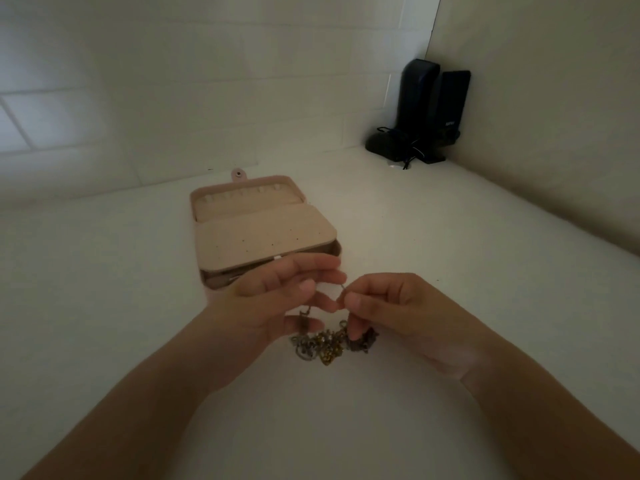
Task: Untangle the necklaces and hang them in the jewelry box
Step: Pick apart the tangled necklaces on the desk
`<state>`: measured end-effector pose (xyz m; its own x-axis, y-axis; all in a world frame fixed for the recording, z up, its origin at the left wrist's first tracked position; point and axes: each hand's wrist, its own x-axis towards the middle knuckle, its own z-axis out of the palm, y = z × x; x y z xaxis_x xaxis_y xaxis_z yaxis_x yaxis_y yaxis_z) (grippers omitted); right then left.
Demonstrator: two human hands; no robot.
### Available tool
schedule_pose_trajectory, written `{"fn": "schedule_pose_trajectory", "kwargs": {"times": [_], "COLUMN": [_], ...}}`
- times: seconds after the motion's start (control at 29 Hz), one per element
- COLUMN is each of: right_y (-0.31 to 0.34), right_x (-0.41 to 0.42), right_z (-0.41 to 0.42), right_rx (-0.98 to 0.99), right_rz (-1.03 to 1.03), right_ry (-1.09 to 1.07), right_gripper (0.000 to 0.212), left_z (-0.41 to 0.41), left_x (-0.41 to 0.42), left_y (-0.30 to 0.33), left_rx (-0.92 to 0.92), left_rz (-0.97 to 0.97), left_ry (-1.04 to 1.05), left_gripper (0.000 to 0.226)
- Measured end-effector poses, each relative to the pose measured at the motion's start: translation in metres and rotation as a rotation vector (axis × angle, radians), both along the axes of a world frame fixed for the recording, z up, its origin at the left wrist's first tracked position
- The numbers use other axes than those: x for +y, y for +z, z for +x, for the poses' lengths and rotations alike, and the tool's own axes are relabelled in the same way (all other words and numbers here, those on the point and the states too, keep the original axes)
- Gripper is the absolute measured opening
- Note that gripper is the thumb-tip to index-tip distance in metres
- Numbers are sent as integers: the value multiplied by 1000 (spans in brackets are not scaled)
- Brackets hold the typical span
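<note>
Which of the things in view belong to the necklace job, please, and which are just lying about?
Part of the job:
necklaces, a tangled clump pinched by both hands, left and right
jewelry box, open on the table

Just lying about:
black speakers in the far corner
their cables

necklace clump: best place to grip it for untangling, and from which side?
Probably pinch a loose strand at the top of the necklace clump, from above, as the left hand and right hand do; the bunched lower mass gives no single chain to pull.
</note>
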<state>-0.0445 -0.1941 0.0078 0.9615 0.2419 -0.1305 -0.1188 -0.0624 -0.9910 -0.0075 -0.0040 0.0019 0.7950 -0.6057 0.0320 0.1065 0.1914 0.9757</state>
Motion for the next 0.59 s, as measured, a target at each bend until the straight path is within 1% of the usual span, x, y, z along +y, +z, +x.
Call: {"fn": "schedule_pose_trajectory", "kwargs": {"times": [0.07, 0.14, 0.21, 0.24, 0.31, 0.38, 0.45, 0.52, 0.59], "right_y": [-2, -1, 3, 4, 6, 8, 8, 4, 0], "right_x": [-4, -8, -13, -15, -16, -14, -11, -7, -3], "right_z": [4, 7, 9, 10, 10, 9, 8, 6, 4], "right_rx": [-35, -53, -14, 14, 51, 64, 69, 47, 14], "right_rz": [83, 267, 486, 564, 650, 664, 604, 468, 312], "right_ry": [-53, -96, -123, -134, -148, -150, -131, -98, -63], "right_gripper": [12, 14, 20, 24, 29, 27, 22, 19, 10], "left_z": [1, 1, 2, 1, 1, 0, 0, 1, 2], "left_x": [-1, -2, -1, -1, -2, -4, -5, -4, -3], "left_y": [0, -2, -2, -2, -2, -2, -2, -1, -1], "left_rx": [5, -5, -7, -10, -9, -6, -8, -16, -18], "left_rz": [55, 133, 189, 207, 212, 194, 161, 111, 58], "left_ry": [25, 29, 20, 20, 27, 39, 46, 43, 30], "left_gripper": [28, 28, 24, 21, 14, 14, 13, 13, 12]}}
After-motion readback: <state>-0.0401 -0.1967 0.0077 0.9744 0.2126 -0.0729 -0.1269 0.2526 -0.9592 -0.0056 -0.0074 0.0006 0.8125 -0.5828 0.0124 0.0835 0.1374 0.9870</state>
